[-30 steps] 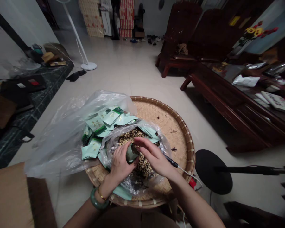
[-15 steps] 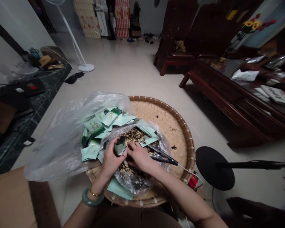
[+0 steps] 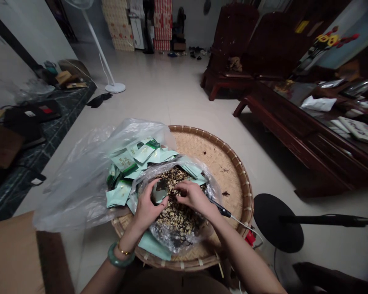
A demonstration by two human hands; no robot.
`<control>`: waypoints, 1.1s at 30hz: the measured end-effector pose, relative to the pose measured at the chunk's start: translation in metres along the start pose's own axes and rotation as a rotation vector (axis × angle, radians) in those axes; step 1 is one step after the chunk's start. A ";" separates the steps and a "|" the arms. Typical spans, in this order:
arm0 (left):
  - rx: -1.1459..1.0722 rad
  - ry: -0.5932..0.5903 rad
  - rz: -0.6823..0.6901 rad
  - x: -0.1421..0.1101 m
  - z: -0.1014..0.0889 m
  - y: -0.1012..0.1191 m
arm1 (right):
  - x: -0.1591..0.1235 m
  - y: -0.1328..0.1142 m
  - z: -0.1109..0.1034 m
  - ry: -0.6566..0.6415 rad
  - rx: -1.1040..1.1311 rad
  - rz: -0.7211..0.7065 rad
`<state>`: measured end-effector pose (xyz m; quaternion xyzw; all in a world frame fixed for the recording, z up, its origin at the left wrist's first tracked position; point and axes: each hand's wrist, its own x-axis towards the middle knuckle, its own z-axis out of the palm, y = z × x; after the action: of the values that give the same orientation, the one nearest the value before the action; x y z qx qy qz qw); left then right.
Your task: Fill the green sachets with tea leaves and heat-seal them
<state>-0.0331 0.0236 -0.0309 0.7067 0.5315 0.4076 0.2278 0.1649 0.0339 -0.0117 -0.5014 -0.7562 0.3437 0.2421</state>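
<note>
My left hand is curled round a small pale green packet, whose mouth faces up. Close to its right, my right hand hovers over a dried mix of dark shreds and pale bits, thumb and fingers bent toward each other; what is between them is too small to make out. The mix lies in a clear plastic bag on a round woven bamboo tray. Partly hidden by my right wrist is a black hair straightener with a white cord. Flat green packets lie at the bag's far edge.
Several printed green packets are heaped on a large clear plastic bag at left. A round black stand base is right of the tray. A dark wooden table stands farther right, a white fan stand beyond. Cardboard is at lower left.
My right hand has moved a little right and up, away from the packet, uncovering more of the mix and covering more of the hair straightener. My left hand still holds the packet.
</note>
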 end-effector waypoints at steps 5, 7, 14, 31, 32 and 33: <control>-0.037 -0.085 0.030 -0.001 0.004 0.006 | -0.009 -0.013 -0.031 0.166 0.215 0.058; -0.045 -0.123 0.053 -0.001 0.007 0.010 | -0.013 -0.026 -0.045 0.210 0.224 0.039; -0.061 -0.152 0.099 -0.003 0.016 0.017 | -0.014 -0.067 -0.057 0.098 0.085 -0.092; -0.116 -0.112 0.031 -0.008 0.018 0.014 | -0.025 -0.058 -0.039 0.139 -0.102 -0.112; -0.115 -0.107 0.030 -0.008 0.018 0.014 | -0.027 -0.057 -0.038 0.158 -0.106 -0.116; -0.111 -0.104 0.027 -0.008 0.018 0.014 | -0.030 -0.057 -0.035 0.181 -0.101 -0.123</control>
<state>-0.0111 0.0132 -0.0334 0.7203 0.4859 0.4021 0.2887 0.1678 0.0015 0.0536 -0.4945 -0.7771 0.2430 0.3044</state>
